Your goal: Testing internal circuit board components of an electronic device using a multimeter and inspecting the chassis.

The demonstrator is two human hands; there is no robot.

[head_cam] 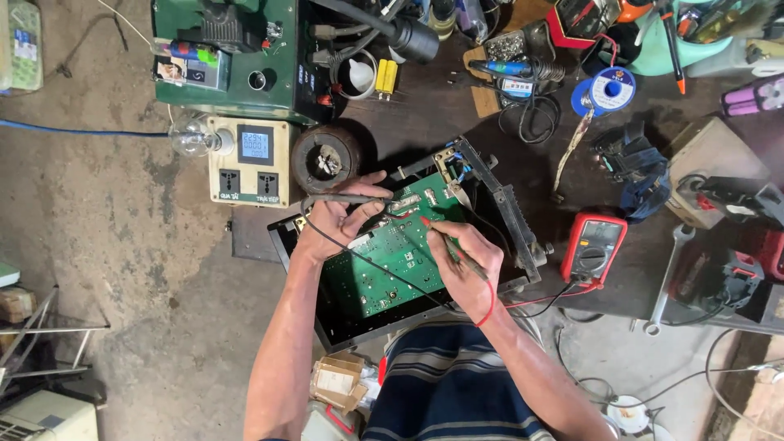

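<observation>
Both forearms bare to above the elbow, no sleeves in view; no gloves, no watch, no rings that I can make out on the left hand [333, 219] or the right hand [464, 263]; fingers lean, knuckles prominent; lap covered by striped cloth [457, 388], dark navy with grey and pale bands running crosswise, shorts or a shirt hem, can't tell which; nothing else of the person in frame.
</observation>
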